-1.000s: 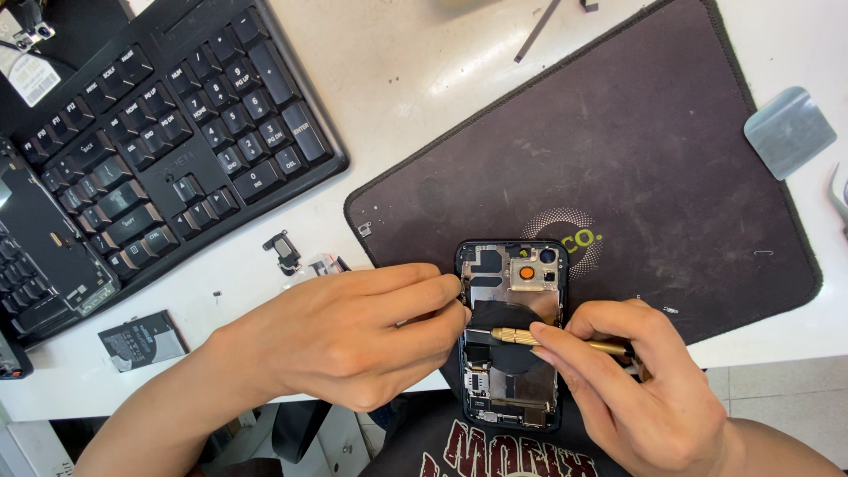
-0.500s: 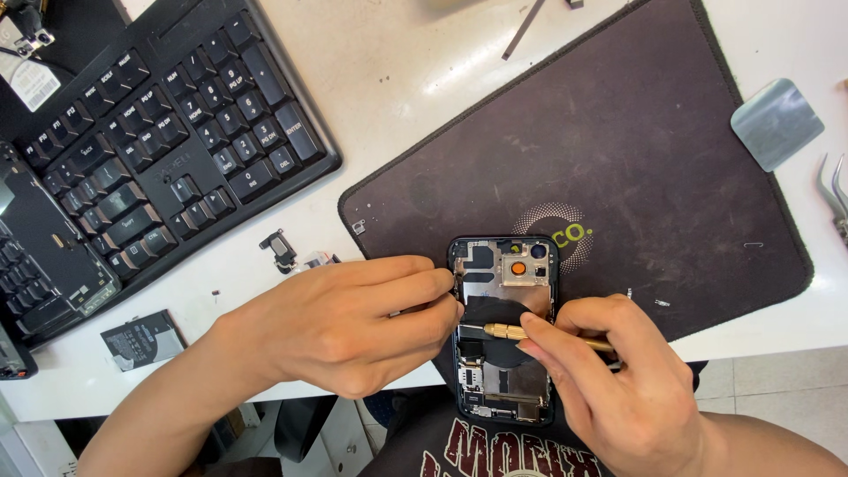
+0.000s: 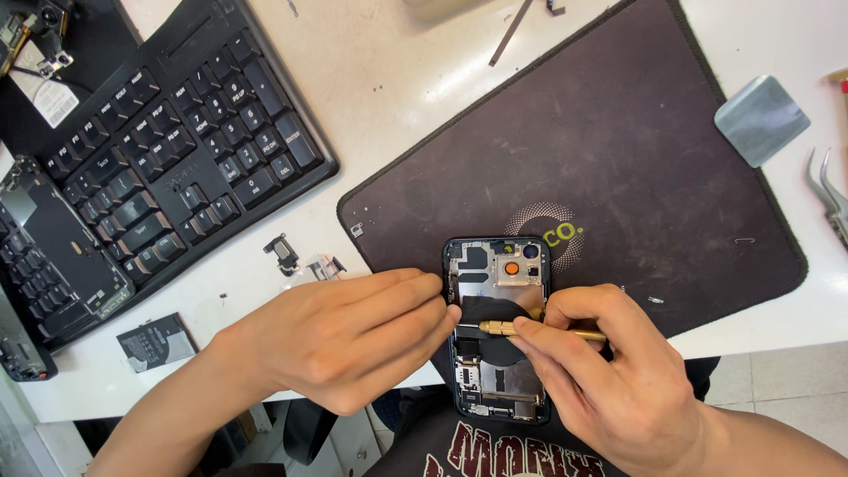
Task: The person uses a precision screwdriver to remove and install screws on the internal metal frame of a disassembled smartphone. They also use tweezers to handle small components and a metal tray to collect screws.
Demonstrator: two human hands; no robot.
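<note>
An opened smartphone (image 3: 497, 274) lies with its back off at the near edge of a dark work mat (image 3: 609, 150), its inner parts and an orange camera piece showing. My left hand (image 3: 344, 340) rests on the phone's left side, fingertips pressing its edge. My right hand (image 3: 609, 380) grips a slim brass-coloured screwdriver (image 3: 503, 328), held level, with its tip on the phone's left-middle part next to my left fingertips.
A black keyboard (image 3: 168, 159) lies at the left, with a second dismantled phone (image 3: 62, 247) on it. Small loose parts (image 3: 284, 252) and a small dark square part (image 3: 155, 340) sit on the white table. A grey pad (image 3: 761, 119) and metal tweezers (image 3: 830, 199) are at the right.
The view has shifted slightly, so the phone and mat sit a little higher and more to the left. Both hands keep their hold on the phone and screwdriver.
</note>
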